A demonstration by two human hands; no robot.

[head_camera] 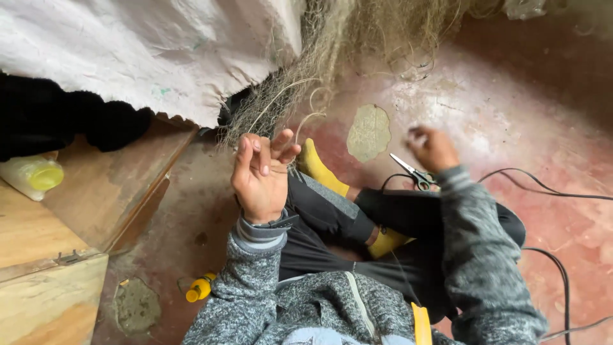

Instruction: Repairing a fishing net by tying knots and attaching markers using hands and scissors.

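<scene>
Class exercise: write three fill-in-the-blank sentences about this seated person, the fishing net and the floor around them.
1. The left hand is raised at the tangled fishing ____.
2. On the floor by the right hand lie ____.
3. The person's socks are ____.

Missing words: net; scissors; yellow

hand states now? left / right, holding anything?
Left hand: fingers partly spread, touching net strands; grip cannot be told.
Right hand: blurred, closed in a pinch; what it holds cannot be told. Scissors lie beside it.
</scene>
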